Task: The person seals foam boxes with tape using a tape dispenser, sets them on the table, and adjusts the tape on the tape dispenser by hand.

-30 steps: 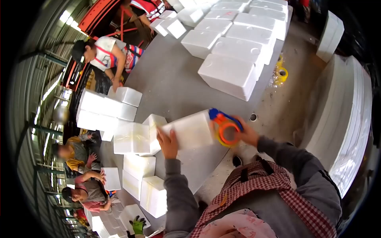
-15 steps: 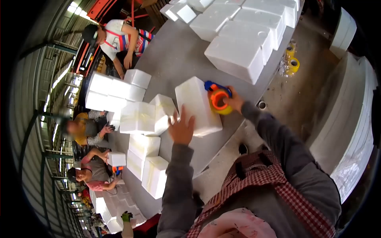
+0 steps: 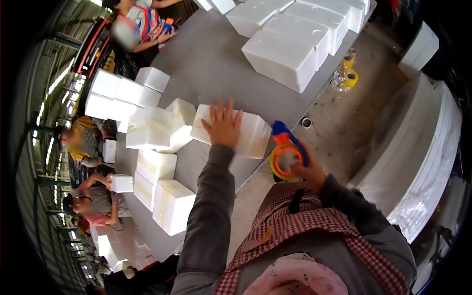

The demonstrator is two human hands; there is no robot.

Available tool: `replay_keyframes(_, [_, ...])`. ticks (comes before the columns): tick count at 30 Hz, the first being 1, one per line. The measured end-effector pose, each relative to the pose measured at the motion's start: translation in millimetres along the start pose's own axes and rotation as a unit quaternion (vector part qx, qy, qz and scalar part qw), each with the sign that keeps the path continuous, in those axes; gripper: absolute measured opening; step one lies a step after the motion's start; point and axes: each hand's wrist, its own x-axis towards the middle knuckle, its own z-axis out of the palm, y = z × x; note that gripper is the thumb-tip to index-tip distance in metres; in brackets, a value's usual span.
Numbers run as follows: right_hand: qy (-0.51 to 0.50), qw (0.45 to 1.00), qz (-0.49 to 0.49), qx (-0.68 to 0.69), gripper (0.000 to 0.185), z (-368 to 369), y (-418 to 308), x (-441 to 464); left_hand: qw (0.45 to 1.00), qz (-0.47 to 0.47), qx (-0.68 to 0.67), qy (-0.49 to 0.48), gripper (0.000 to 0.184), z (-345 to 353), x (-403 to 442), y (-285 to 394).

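A white foam box (image 3: 253, 135) lies on the grey table (image 3: 206, 64) in front of me, with yellowish tape along it. My left hand (image 3: 223, 125) rests on its upper left part, fingers spread. Just off the box's right end, past the table edge, my right hand (image 3: 309, 169) grips a tape dispenser (image 3: 290, 151) with a blue and orange body and a roll of yellow tape. Several taped foam boxes (image 3: 150, 128) stand to the left of my left hand, some touching each other.
More foam boxes (image 3: 280, 54) fill the table's far right. Tape rolls (image 3: 350, 77) and a cardboard core (image 3: 306, 123) lie on the floor. Foam sheets (image 3: 408, 152) lean at the right. Co-workers (image 3: 91, 199) handle boxes across the table.
The dispenser has moved from the box's side down past its right end. The box has turned more crosswise, and my left hand has shifted onto it. A co-worker at the far side now holds a dispenser.
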Motion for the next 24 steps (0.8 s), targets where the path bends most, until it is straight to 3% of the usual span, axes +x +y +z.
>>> replay_keyframes(2, [0.019,0.999,0.025,0.023,0.068,-7,-11,-31,0.991,-0.081,-0.102,-0.037,0.044,21,6,6])
replay_keyframes(4, [-0.122,0.973,-0.034,-0.191,0.068,-14,-20,-67,0.989,-0.09,-0.102,-0.058,0.045,19,5,8])
replay_keyframes(5, [-0.132,0.971,-0.025,-0.197,0.068,-10,-24,-59,0.989,-0.088,-0.096,-0.072,0.046,16,5,7])
replay_keyframes(7, [-0.205,0.96,0.13,-0.139,0.073,22,-38,-19,0.989,-0.086,-0.093,-0.076,0.047,13,5,3])
replay_keyframes(8, [-0.229,0.939,0.059,-0.248,0.073,34,-29,6,0.99,-0.078,-0.091,-0.073,0.048,12,5,3])
replay_keyframes(9, [-0.234,0.936,0.061,-0.256,0.073,36,-23,12,0.989,-0.087,-0.094,-0.071,0.048,9,3,1])
replay_keyframes(11, [-0.354,0.776,-0.002,-0.522,0.072,42,-16,22,0.982,-0.086,-0.148,-0.085,0.05,7,5,-10])
replay_keyframes(12, [-0.372,0.8,-0.071,-0.466,0.068,30,-9,20,0.982,-0.086,-0.147,-0.08,0.05,8,4,-21])
replay_keyframes(13, [-0.365,0.826,-0.093,-0.418,0.069,19,-27,16,0.932,-0.141,-0.33,0.042,0.048,9,-2,-33])
replay_keyframes(14, [-0.367,0.846,-0.114,-0.369,0.07,8,-49,16,0.834,-0.193,-0.489,0.17,0.047,10,-12,-45])
replay_keyframes(15, [-0.264,0.937,-0.064,-0.222,0.073,-5,-54,16,0.756,-0.281,-0.548,0.22,0.047,10,-28,-52])
replay_keyframes(16, [-0.161,0.985,-0.005,-0.062,0.076,-14,-49,15,0.661,-0.382,-0.589,0.265,0.048,27,-42,-58])
replay_keyframes(17, [-0.112,0.991,0.007,0.07,0.079,-24,-33,27,0.505,-0.454,-0.676,0.285,0.051,81,-64,-64])
replay_keyframes(18, [-0.126,0.972,-0.04,0.192,0.075,-16,-26,52,0.44,-0.445,-0.729,0.277,0.052,188,-104,-67])
replay_keyframes(19, [-0.144,0.958,-0.062,0.238,0.065,-10,-32,84,0.44,-0.447,-0.714,0.312,0.052,194,-103,-62])
replay_keyframes(21, [-0.073,0.941,-0.112,0.312,0.059,-1,-4,149,0.482,-0.445,-0.715,0.242,0.045,202,-88,-48])
replay_keyframes(22, [-0.124,0.933,-0.091,0.325,0.053,-9,20,164,0.502,-0.445,-0.714,0.201,0.045,206,-80,-46])
replay_keyframes(23, [-0.174,0.924,-0.069,0.334,0.049,-16,44,180,0.49,-0.52,-0.661,0.23,0.04,181,-69,-42])
replay_keyframes(24, [-0.193,0.924,-0.06,0.324,0.047,-2,33,159,0.626,-0.512,-0.546,0.222,0.038,140,-69,-46])
